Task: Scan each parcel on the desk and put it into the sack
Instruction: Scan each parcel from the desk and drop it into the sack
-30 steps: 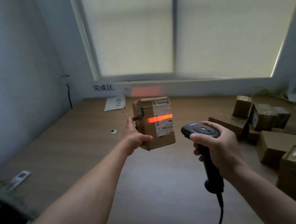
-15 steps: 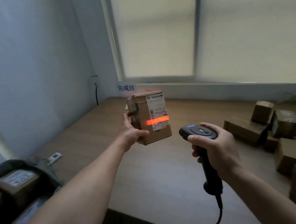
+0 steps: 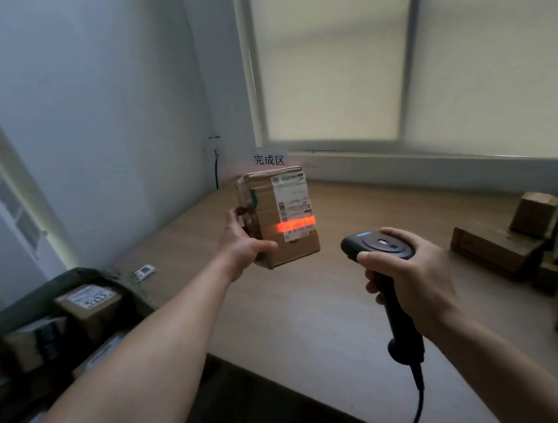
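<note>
- At the far left, below the desk's left edge, we see the sack [image 3: 39, 298], dark green and open at the top, with several labelled cardboard boxes [image 3: 89, 305] inside it.
- Near the desk's left edge, close to the sack's rim, a small white remote [image 3: 143, 271] lies flat on the wooden desk [image 3: 315, 310].
- Our left hand [image 3: 241, 244] reaches out over the middle of the desk and grips the parcel [image 3: 280, 216] by its left side, thumb along the lower front edge and fingers wrapped round the back.
- We hold that parcel upright in the air, clear of the desk, with its white shipping label [image 3: 292, 206] facing us; a red scan line [image 3: 294, 225] glows across the lower part of the label.
- Behind the parcel, at the desk's back edge under the window, a white sign [image 3: 269, 159] with three Chinese characters stands against the wall.
- To the right of the parcel, our right hand [image 3: 412, 276] is closed round the handle of the black scanner [image 3: 378, 249], whose head points toward the label; its cable [image 3: 416, 414] hangs down past the desk's near edge.
- Along the desk's right edge, more parcels [image 3: 502, 250] sit in a loose pile, some stacked on others, well apart from the one we hold.
</note>
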`<state>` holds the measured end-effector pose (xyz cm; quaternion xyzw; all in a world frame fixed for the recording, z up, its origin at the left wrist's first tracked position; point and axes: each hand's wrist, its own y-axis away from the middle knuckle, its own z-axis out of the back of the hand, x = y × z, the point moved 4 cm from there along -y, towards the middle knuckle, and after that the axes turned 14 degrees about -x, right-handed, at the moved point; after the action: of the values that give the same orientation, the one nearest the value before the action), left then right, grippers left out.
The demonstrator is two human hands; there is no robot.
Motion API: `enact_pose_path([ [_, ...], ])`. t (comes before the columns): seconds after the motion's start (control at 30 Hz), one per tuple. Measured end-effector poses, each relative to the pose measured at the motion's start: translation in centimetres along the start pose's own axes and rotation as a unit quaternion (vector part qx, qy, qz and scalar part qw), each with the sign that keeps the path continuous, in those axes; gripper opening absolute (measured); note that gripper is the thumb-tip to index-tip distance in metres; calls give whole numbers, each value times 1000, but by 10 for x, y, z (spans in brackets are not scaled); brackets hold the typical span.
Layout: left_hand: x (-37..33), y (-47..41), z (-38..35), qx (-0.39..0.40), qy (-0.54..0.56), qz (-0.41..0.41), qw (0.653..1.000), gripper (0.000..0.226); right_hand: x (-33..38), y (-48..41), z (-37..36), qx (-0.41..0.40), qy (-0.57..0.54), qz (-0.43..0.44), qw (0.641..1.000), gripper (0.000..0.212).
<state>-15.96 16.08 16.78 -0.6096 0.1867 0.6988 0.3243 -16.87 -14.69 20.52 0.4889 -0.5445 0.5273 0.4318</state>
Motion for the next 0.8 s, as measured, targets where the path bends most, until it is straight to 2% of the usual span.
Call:
enact_pose_path([
  [0.23,7,-10,50,-22,5,-10,1000,83,2,14,-40,19,-7,-10,1000,46],
  [0.37,16,-23,88,-32,2,-12,999,86,2,24,-77,29,-3,-9,1000,66],
  [0.63,50,-55,184,-24,10,10,1000,79,0,52,-181,69,-16,-2,998,87],
  [0.8,96,-57,276,-66,-7,54,996,82,-11,80,-265,119,-31,-11,992,80],
])
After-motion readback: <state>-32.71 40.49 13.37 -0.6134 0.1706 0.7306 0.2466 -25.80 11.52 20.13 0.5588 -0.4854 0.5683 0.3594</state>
